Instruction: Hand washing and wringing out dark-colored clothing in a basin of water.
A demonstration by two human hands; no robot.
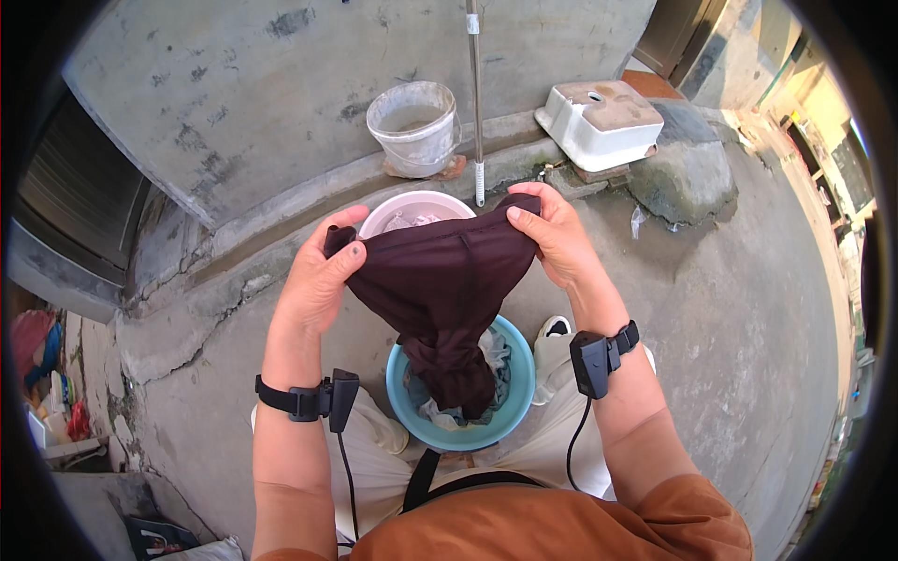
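Observation:
A dark maroon garment (449,273) is stretched between my two hands. My left hand (326,273) pinches its left corner between thumb and fingers, and my right hand (554,231) grips the opposite corner. The cloth's lower part bunches together and hangs into a light blue basin (520,421) between my knees, over other wet-looking cloths. Behind the garment, partly hidden by it, stands a pale pink basin (421,200) with light pink cloth inside.
Beyond the basins, a stained white bucket (414,140) rests on brick by the wall. A metal pole (477,105) stands beside it. Farther right lies an upturned white ceramic sink (600,130) near a concrete lump (680,168). Assorted items (59,400) lie at far left.

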